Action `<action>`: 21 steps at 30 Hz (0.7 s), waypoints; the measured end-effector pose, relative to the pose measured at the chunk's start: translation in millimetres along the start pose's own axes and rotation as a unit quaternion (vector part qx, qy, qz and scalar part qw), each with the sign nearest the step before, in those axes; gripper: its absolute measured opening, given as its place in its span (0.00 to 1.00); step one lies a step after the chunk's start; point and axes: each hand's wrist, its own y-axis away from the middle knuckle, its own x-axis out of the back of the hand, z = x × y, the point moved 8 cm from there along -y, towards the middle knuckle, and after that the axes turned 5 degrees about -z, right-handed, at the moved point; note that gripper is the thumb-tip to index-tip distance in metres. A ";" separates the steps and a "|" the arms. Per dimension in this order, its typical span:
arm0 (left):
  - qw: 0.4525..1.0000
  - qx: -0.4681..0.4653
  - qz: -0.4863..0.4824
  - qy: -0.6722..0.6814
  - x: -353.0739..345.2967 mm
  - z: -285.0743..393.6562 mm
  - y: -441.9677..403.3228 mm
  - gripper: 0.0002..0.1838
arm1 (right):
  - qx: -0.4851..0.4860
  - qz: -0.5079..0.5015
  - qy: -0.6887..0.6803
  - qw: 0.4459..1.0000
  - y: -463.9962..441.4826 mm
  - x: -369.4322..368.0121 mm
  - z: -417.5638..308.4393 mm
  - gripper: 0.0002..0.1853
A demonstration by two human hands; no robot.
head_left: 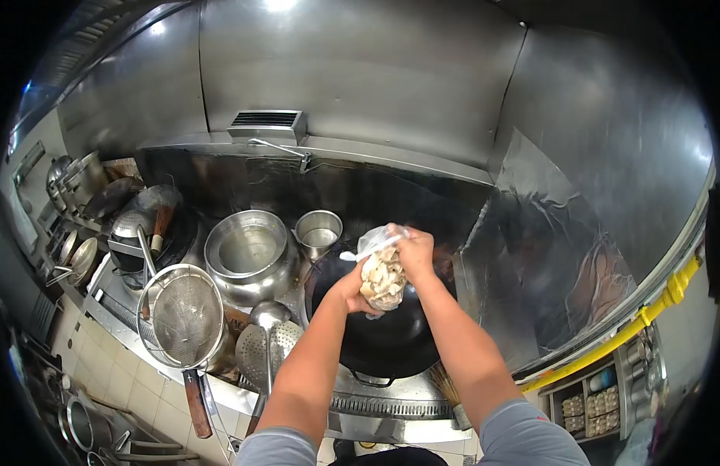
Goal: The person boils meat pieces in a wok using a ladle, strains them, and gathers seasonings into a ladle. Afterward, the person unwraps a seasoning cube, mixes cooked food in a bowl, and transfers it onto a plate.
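A steel stove (375, 427) carries a black wok (387, 346); a pot (255, 289) and ladle (270, 313) crowd the wok's left rim, with more room along its right. Over the wok, a see-through bag (377, 244) bulges with pale, lumpy chunks (383, 283). The left hand (349, 290) cups its side; the right hand (417, 252) pinches its top.

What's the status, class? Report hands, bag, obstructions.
Left hand holding filled plastic bag; right hand gripping its top. Bag over black wok. No obstruction visible between.

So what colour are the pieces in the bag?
The pieces are cream to tan, clearest in the head view.
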 end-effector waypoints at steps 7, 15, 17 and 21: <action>0.962 -0.255 0.067 0.073 38.3 7.7 -12.4 0.25 | -0.128 -0.037 -0.158 0.978 18.9 6.2 50.5 0.10; 0.927 -0.248 -0.203 0.194 22.5 -9.5 2.9 0.33 | -0.241 -0.050 -0.344 0.906 24.8 -6.4 38.3 0.17; 0.922 -0.236 -0.129 0.278 7.6 -11.4 -1.2 0.36 | -0.219 -0.058 -0.294 0.929 29.0 -4.7 63.2 0.15; 0.936 -0.291 0.052 0.191 47.0 5.5 2.1 0.31 | -0.182 -0.126 -0.127 0.967 27.4 12.6 66.2 0.09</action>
